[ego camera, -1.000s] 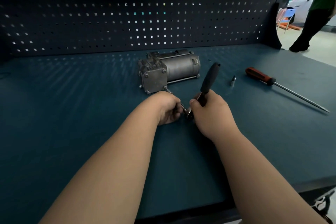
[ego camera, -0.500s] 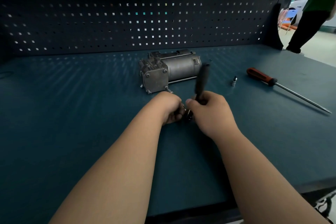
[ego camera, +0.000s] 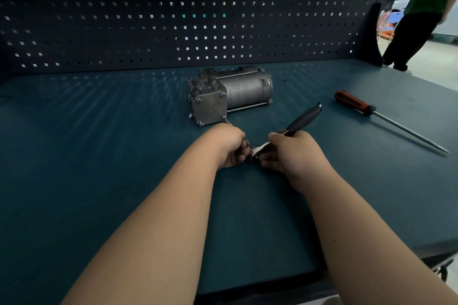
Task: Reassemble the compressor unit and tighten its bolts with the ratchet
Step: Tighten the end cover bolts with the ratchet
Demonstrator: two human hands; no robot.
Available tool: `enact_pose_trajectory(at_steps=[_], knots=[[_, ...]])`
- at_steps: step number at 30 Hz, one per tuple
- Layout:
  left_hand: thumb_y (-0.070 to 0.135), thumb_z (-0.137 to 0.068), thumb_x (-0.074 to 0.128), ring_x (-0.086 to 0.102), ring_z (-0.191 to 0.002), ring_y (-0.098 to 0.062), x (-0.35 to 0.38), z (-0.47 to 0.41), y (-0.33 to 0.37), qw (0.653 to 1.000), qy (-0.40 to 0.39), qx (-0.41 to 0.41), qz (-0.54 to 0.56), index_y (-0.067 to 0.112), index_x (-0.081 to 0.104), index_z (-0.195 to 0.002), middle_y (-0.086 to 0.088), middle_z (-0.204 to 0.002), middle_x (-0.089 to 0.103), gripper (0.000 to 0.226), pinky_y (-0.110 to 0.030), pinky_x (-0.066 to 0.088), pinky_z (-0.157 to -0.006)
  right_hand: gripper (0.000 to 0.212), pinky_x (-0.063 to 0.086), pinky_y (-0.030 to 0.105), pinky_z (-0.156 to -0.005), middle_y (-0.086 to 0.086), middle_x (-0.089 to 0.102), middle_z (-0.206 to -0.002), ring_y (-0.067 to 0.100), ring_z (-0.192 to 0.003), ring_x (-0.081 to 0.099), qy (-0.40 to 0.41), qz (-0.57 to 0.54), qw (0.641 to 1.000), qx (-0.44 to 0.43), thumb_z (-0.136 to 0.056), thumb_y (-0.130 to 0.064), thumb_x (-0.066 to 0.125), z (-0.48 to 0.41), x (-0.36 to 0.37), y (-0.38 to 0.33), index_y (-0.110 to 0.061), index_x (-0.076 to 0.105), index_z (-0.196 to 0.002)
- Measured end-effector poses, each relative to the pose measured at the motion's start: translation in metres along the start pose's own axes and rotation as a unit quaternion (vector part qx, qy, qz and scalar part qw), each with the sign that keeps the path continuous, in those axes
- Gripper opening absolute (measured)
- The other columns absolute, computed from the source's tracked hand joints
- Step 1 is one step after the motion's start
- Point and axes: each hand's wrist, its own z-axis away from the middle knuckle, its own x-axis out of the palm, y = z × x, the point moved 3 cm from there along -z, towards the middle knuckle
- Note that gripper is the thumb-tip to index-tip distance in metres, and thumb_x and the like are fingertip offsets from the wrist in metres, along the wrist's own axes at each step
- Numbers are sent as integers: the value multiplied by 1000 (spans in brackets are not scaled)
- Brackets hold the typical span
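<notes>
The grey metal compressor unit (ego camera: 230,93) lies on the blue bench, its square end plate facing me. A thin extension bar (ego camera: 227,121) runs from the plate's lower right bolt into my left hand (ego camera: 230,148), which grips it with curled fingers. My right hand (ego camera: 291,155) grips the ratchet (ego camera: 303,119) just behind its shiny head (ego camera: 257,151), which sits between my two hands. The black handle points up and to the right. The joint between bar and ratchet head is hidden by my fingers.
A red-handled screwdriver (ego camera: 354,104) lies to the right with its long shaft pointing to the front right. A dark pegboard (ego camera: 173,20) closes the back of the bench (ego camera: 99,156). A person in a green shirt (ego camera: 426,5) stands beyond the right corner.
The ratchet handle swung from up-right to nearly upright, then back down to the right. Both hands stayed on the tool, and the compressor has not moved.
</notes>
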Motion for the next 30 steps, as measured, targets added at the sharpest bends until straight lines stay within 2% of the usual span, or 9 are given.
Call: enact_pose_trajectory(at_steps=[4, 6, 10, 12, 15, 19, 22, 25, 30], knots=[[19, -104, 31, 42, -24, -2, -1, -1, -1, 999, -19, -16, 30, 10, 46, -70, 6, -30, 40, 38, -12, 31, -29, 4, 57, 41, -72, 2, 68, -78, 22, -71, 68, 42, 165, 980, -102, -91, -25, 56, 7, 3, -5, -22, 55, -91], [18, -103, 34, 41, -25, -2, -1, -1, -2, 999, -22, -16, 31, 12, 47, -70, 6, -32, 41, 36, -11, 31, -30, 3, 50, 32, -71, -4, 65, -85, 20, -82, 64, 45, 240, 954, -177, -90, -28, 56, 15, 8, -10, -26, 54, -89], [11, -92, 47, 48, -49, -9, -1, -2, 0, 1000, -7, 12, -4, 17, 50, -64, 2, -52, 51, 29, -16, 38, -42, 11, 43, 35, -68, -2, 57, -90, 23, -83, 54, 20, 409, 847, -339, -89, -29, 56, 33, 24, -16, -20, 52, -86], [9, -87, 48, 49, -56, -16, -4, -2, 0, 1000, 5, 27, -7, 16, 49, -59, -2, -57, 53, 29, -20, 39, -51, 13, 42, 35, -65, -2, 53, -87, 24, -81, 53, 15, 433, 821, -370, -88, -30, 57, 37, 29, -17, -21, 50, -83], [6, -84, 49, 52, -68, -23, -6, -3, 0, 999, 27, 42, 14, 13, 48, -57, -9, -65, 52, 28, -29, 42, -64, 11, 42, 32, -63, -6, 57, -84, 20, -79, 54, 22, 409, 844, -346, -85, -32, 59, 34, 27, -16, -22, 57, -83], [8, -93, 45, 42, -34, -9, -1, -4, -2, 999, 28, 14, -11, 13, 49, -64, 1, -40, 46, 29, -10, 33, -36, 17, 46, 27, -59, -11, 63, -63, 13, -68, 62, 53, 263, 939, -216, -82, -32, 63, 20, 13, -10, -24, 58, -68], [15, -100, 36, 37, -25, -6, 1, -6, -2, 999, 32, 8, -7, 12, 47, -67, 4, -32, 42, 35, -7, 27, -31, 10, 56, 35, -58, 7, 66, -69, 20, -56, 67, 37, 41, 997, -50, -90, -18, 56, 6, 1, -4, -15, 58, -80], [12, -99, 34, 35, -22, -4, 1, -4, -1, 999, 38, 16, -14, 10, 47, -68, 5, -29, 42, 34, -8, 28, -31, 8, 55, 27, -49, 16, 63, -80, 17, -49, 64, -5, -85, 996, 41, -98, -11, 48, 3, -3, -1, -8, 52, -92], [12, -99, 29, 35, -23, -3, 2, -2, 0, 999, 32, 15, -34, 11, 48, -68, 6, -30, 42, 37, -8, 28, -31, 10, 54, 25, -47, 17, 63, -84, 15, -49, 63, 4, -117, 992, 49, -100, -12, 46, 3, -3, -1, -8, 50, -92]])
